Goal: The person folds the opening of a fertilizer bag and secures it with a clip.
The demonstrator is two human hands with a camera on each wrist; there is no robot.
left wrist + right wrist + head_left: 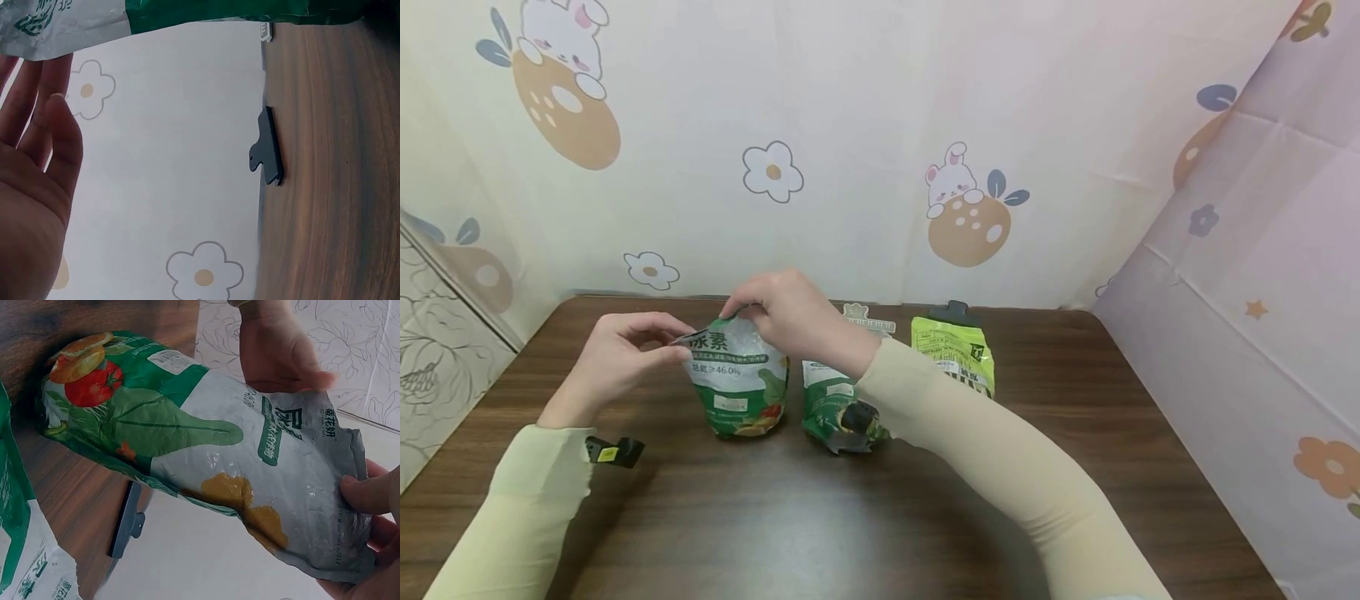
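A green and white bag of urea fertilizer (737, 375) stands on the table, vegetables printed on its front. My right hand (790, 312) grips its top edge from the right, thumb on the front in the right wrist view. The top-left corner is pinched by my left hand (628, 358), thumb below and fingers above. The bag's upper part bends toward the left hand. Right of it, partly behind my right forearm, a second green and white bag (831, 400) leans. A black clip (267, 147) lies behind the held bag, near the curtain.
A yellow-green bag (955, 350) with a black clip (955, 312) at its top stands further right. A pale bear-shaped clip (859, 317) shows above the second bag. The brown wooden table (775, 533) meets a patterned curtain (865, 100) at the back.
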